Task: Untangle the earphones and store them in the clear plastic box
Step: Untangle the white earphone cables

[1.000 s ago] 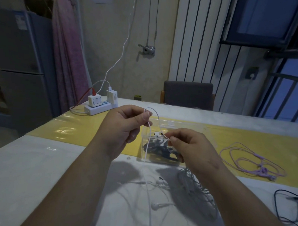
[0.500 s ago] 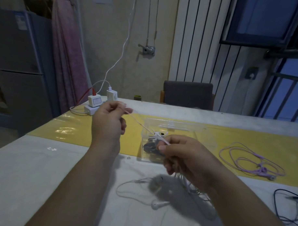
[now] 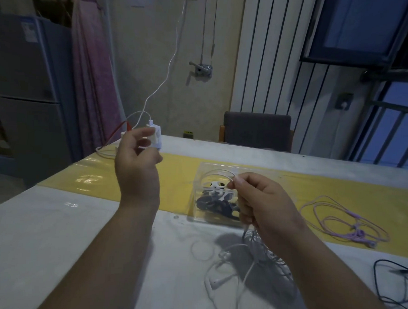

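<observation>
The clear plastic box stands on the yellow strip at mid-table and holds black earphones with a white piece on top. My right hand is just right of the box, pinching the cord of the white earphones. A short loop of that cord arches over the box, and the rest hangs down into a tangle on the white tabletop below the hand. My left hand is raised to the left of the box with its fingers loosely apart; I see no cord in it.
Purple earphones lie coiled on the yellow strip at the right. A black cable sits at the right edge. A power strip with white chargers stands at the far left corner, and a chair is behind the table.
My left hand let go of the white cord it was pulling taut and opened, staying up at the left. The cord sprang back into a loop at my right hand.
</observation>
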`<state>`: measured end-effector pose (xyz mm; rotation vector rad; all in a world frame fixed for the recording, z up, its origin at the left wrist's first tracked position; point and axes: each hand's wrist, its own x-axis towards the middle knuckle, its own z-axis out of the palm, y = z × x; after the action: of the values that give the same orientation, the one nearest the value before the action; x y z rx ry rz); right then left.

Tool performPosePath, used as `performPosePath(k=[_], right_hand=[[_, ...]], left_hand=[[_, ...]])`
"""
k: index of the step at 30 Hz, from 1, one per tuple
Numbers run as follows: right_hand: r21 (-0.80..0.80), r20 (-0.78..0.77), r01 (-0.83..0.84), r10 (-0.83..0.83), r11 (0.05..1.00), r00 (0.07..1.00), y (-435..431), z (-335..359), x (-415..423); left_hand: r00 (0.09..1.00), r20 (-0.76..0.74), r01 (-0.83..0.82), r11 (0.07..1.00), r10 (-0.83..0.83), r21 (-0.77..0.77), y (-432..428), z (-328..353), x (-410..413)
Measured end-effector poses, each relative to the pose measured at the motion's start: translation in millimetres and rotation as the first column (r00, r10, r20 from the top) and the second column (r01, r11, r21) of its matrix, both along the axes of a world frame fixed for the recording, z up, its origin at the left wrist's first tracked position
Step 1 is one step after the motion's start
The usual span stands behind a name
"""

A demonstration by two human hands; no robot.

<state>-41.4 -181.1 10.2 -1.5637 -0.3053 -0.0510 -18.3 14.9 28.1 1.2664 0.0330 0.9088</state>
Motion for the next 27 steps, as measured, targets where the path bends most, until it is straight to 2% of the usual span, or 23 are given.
performPosePath(k=[2,4,5,8,9,11,14,16,18,19,20,22,25,27], right_hand=[[-0.125,0.062,0.073,-0.066,0.989,0.996,0,-2,2],[-0.205,0.109,0.097,-0.075,0.974,0.991,0,-3,2],[-0.223,0.126,0.095,-0.068,0.970,0.990,1,-3,1],[-0.207,0.157,0.077,-0.044,0.975,0.987,4,-1,0],[-0.175,0.159,0.067,-0.039,0.982,0.987,4,-1,-1],[-0.091,0.144,0.045,-0.032,0.995,0.989,3,1,-1],[-0.041,0.092,-0.003,0.007,0.999,0.996,1,3,-3],[-0.064,0.066,-0.069,0.074,0.996,0.995,-2,4,-4],[-0.068,0.041,-0.142,0.145,0.987,0.989,-5,7,-4],[-0.043,0.028,-0.166,0.168,0.985,0.985,-8,8,-4],[-0.008,0.019,-0.181,0.181,0.983,0.983,-10,8,-3],[0.046,0.005,-0.191,0.191,0.981,0.982,-11,8,-2],[0.041,-0.007,-0.192,0.193,0.980,0.981,-10,7,-2],[0.026,-0.007,-0.193,0.193,0.981,0.981,-8,6,-2]], left_hand=[[0.999,0.025,0.035,0.992,-0.038,0.120,0,-3,2],[0.995,0.030,0.079,0.940,-0.095,0.332,-3,-6,4],[0.990,0.023,0.112,0.882,-0.137,0.458,-6,-7,3],[0.981,-0.011,0.131,0.618,-0.193,0.775,-15,-13,4],[0.982,-0.008,0.115,0.558,-0.191,0.822,-16,-15,4],[0.978,0.007,0.103,0.514,-0.208,0.852,-17,-15,5],[0.978,-0.032,0.145,0.558,-0.208,0.817,-23,-13,0],[0.989,-0.025,0.122,0.713,-0.145,0.690,-23,-11,0],[1.000,-0.017,0.021,0.896,-0.015,0.444,-16,-7,2],[0.998,-0.030,-0.047,0.946,0.060,0.320,-11,-5,4],[0.989,-0.062,-0.115,0.967,0.132,0.225,-6,-3,5],[0.972,-0.126,-0.182,0.975,0.198,0.130,1,-1,7],[0.983,-0.140,-0.115,0.991,0.123,0.061,0,-2,7],[0.986,-0.137,-0.080,0.992,0.093,0.093,-2,-2,5]])
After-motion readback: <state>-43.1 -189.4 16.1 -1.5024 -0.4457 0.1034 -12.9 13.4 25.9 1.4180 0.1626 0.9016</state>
